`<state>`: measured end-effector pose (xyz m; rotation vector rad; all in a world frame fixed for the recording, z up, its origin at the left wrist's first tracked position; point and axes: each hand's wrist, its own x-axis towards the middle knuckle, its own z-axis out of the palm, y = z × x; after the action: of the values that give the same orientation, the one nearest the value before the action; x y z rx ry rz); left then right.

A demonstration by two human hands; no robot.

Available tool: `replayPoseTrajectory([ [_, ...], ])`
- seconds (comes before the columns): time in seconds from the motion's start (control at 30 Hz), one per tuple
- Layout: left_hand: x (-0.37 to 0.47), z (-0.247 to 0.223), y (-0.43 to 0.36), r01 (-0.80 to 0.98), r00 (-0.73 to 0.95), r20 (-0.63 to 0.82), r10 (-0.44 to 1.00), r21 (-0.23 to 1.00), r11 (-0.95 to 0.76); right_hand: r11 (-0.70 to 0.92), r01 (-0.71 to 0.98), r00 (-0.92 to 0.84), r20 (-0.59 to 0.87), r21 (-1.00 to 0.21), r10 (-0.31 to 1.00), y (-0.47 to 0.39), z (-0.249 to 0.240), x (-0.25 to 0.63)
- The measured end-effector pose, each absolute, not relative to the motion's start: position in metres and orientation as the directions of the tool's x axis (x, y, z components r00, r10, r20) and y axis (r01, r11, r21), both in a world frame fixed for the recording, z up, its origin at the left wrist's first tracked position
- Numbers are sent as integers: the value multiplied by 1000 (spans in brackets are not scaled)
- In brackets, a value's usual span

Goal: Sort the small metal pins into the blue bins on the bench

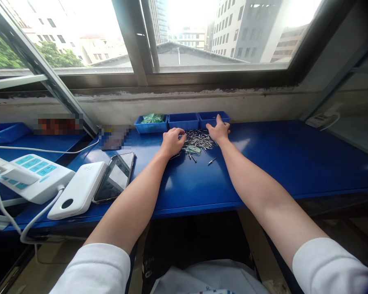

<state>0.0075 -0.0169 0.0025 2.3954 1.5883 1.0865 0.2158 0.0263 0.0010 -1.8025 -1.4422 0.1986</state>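
On the blue table lies a loose pile of slender metal pieces [199, 139], too small to tell their exact kind. My left hand [172, 143] is at the pile's left side, fingers curled inward; whatever they may hold is hidden. My right hand [218, 130] is over the pile's right edge, against the front of the right blue bin [204, 115], its thumb and forefinger spread apart. A small greenish clear packet [193, 150] lies at the front of the pile. One metal piece [212, 161] lies apart, nearer to me.
Left of the right bin stand a middle blue bin [184, 122] and a left bin [151, 127] with green packets [153, 118]. A phone [116, 175], a white power bank [78, 190] and a power strip [37, 175] with cables lie at left. A window is behind.
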Motion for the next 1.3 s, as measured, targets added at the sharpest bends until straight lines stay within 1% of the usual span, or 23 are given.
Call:
replayPoseTrajectory([
  [0.23,7,2,-17,771,235,519,822,415,-483,-92,759,389,335,-645,858,34,1,222],
  [0.4,7,2,-17,773,241,521,819,407,-486,-169,808,381,281,-564,881,33,-6,225],
  [0.57,7,2,-18,774,247,512,823,407,-485,-156,841,328,259,-518,908,34,-10,225],
  [0.73,7,2,-18,772,269,498,825,400,-493,-142,827,313,235,-544,920,36,-10,226],
  [0.9,6,2,-18,774,311,483,819,371,-513,-87,800,314,291,-593,904,37,-14,226],
  [1.0,5,7,-20,754,371,463,805,354,-552,-60,794,326,341,-605,882,35,-14,224],
  [1.13,4,23,-29,697,518,355,778,353,-624,18,807,298,433,-590,851,30,-8,218],
  [1.3,3,41,-42,679,628,216,748,319,-662,205,813,149,535,-545,832,22,-3,210],
])
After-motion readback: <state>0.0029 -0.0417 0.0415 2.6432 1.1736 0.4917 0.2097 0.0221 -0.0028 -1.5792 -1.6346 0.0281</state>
